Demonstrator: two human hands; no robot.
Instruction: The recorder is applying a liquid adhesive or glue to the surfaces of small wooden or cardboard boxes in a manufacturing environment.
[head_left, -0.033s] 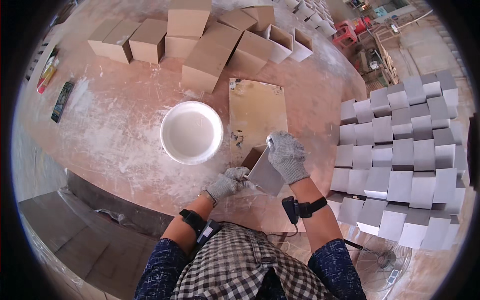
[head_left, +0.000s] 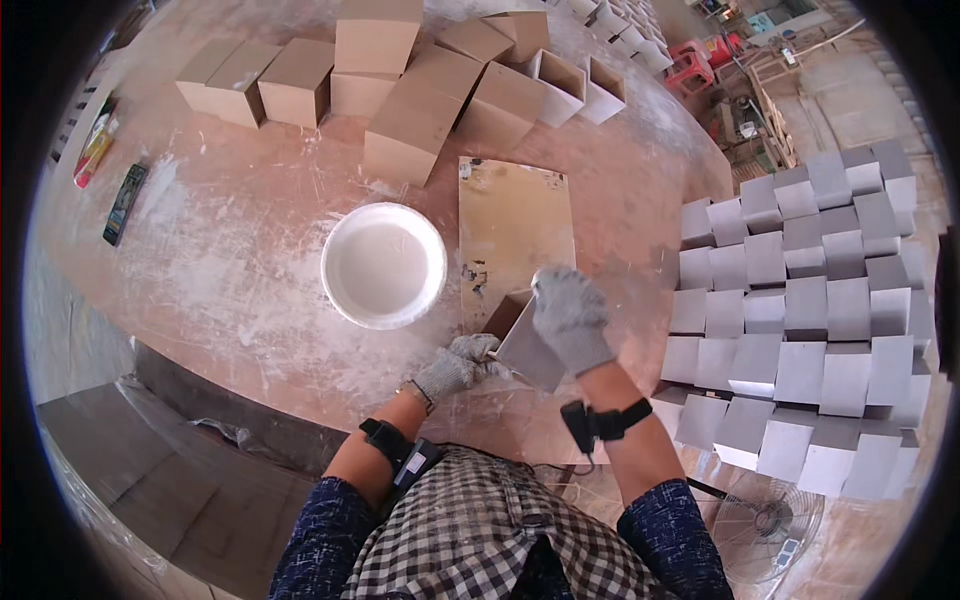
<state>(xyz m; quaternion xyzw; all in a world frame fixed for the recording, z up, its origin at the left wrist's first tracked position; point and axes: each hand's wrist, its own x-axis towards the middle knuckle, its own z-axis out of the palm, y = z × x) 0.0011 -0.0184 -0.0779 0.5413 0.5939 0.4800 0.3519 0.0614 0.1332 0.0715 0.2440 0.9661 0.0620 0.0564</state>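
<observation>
An open-ended, box-shaped piece (head_left: 533, 350), pale grey outside and brown inside, is tilted in front of me at the near edge of the board (head_left: 520, 225). My left hand (head_left: 452, 368), in a grey knitted glove, grips its lower left rim. At the upper right edge of the piece is my right hand (head_left: 570, 318), gloved the same way, its fingers bent and pressed together. Whatever those fingers hold, if anything, is too small to make out. Left of the board stands a round white tub (head_left: 384, 266) with pale, whitish contents.
Brown boxes (head_left: 420, 110) line the far side of the table, beside whitened open ones (head_left: 557, 88). Many pale boxes (head_left: 800, 310) are stacked on the right. A dark flat object (head_left: 125, 205) lies far left. A fan (head_left: 765, 520) stands lower right, a red stool (head_left: 690, 68) beyond.
My right hand has shifted very slightly left along the edge of the piece, its forearm with it. My left hand and the piece stay in place.
</observation>
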